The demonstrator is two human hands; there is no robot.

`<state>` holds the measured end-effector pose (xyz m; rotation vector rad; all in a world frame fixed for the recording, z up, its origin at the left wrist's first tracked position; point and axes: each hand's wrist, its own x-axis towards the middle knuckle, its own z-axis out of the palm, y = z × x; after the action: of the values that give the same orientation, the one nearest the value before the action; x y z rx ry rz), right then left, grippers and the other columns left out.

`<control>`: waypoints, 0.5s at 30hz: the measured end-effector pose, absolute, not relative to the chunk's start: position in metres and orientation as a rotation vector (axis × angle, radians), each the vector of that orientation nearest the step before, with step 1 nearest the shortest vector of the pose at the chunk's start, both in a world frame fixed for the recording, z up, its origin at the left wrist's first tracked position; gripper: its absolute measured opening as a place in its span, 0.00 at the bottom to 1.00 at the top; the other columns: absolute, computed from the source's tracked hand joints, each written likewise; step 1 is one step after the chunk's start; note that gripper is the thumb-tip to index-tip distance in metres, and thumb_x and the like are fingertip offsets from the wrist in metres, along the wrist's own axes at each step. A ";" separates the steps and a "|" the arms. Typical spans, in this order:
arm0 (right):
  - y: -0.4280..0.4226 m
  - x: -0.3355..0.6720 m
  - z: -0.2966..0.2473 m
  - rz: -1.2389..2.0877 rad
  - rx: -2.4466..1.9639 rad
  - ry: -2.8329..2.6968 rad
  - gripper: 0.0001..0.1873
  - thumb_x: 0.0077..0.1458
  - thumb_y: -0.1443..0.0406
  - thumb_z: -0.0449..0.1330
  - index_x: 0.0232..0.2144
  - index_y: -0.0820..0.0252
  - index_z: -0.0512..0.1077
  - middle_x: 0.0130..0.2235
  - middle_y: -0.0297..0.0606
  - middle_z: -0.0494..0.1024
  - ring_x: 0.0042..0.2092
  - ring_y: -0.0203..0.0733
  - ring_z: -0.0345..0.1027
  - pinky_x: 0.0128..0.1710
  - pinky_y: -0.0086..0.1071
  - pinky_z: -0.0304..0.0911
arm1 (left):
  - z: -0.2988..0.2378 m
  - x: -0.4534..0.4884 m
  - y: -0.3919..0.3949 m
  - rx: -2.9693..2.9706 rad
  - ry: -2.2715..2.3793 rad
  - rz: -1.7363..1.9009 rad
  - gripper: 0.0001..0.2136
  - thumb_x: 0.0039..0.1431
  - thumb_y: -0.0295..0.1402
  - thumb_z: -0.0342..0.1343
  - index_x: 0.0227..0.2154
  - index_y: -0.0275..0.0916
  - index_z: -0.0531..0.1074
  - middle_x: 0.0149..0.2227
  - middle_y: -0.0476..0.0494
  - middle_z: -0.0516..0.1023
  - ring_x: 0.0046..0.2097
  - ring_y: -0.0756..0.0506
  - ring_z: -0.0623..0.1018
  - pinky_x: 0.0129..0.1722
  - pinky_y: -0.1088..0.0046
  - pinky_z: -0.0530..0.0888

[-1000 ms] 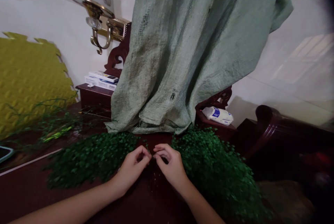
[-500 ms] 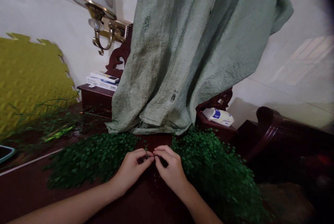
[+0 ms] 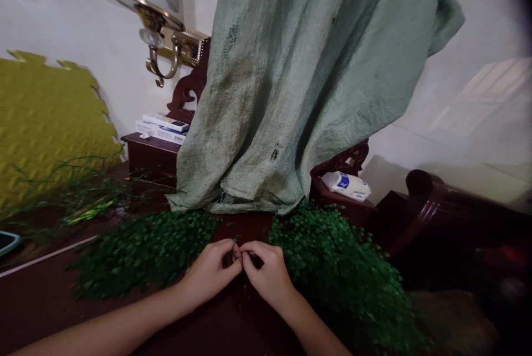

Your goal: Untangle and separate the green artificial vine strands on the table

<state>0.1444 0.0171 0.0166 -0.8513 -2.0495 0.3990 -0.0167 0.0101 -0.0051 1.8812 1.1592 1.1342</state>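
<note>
1. Head view: left hand point(image 3: 211, 270) and right hand point(image 3: 266, 274), fingertips touching, both pinched on a green sprig point(image 3: 235, 240) low over the dark desk point(image 3: 41, 298).
2. Drawn closer together than a second ago; gap between the thumbs gone, sprig now gripped from both sides.
3. Flanked by left heap of leaves point(image 3: 141, 256) and right heap of leaves point(image 3: 344, 273); woven sack point(image 3: 299, 84) hanging behind.

Both hands point(image 3: 241, 270) have closed together, fingertips now touching.

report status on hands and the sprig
Pinching the sprig: left hand and right hand, fingertips meeting. It sits low over the table, leaf piles either side. Behind, the sack hangs close.
</note>
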 end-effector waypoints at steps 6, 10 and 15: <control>0.019 0.144 0.017 0.434 -0.929 -2.030 0.12 0.50 0.74 0.54 0.30 0.57 0.76 0.29 0.35 0.79 0.31 0.38 0.73 0.33 0.28 0.68 | -0.008 -0.017 0.012 1.887 1.124 1.115 0.06 0.56 0.32 0.50 0.25 0.39 0.68 0.26 0.50 0.70 0.29 0.48 0.69 0.29 0.75 0.63; 0.020 0.144 0.016 0.473 -0.996 -1.971 0.13 0.49 0.74 0.55 0.34 0.59 0.77 0.30 0.36 0.79 0.30 0.38 0.73 0.31 0.28 0.68 | -0.010 -0.016 0.014 1.883 1.095 1.113 0.06 0.57 0.32 0.50 0.28 0.39 0.69 0.28 0.50 0.72 0.30 0.48 0.70 0.30 0.75 0.64; 0.021 0.146 0.019 0.493 -1.001 -2.006 0.15 0.49 0.74 0.54 0.33 0.58 0.79 0.29 0.37 0.79 0.29 0.37 0.72 0.30 0.28 0.67 | -0.009 -0.017 0.014 1.895 1.085 1.117 0.07 0.58 0.33 0.50 0.28 0.39 0.69 0.29 0.50 0.72 0.31 0.48 0.70 0.30 0.74 0.64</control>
<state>0.1460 0.0207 0.0189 -1.0008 -2.0057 0.4933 -0.0172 0.0136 -0.0089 1.8953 1.0854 1.1169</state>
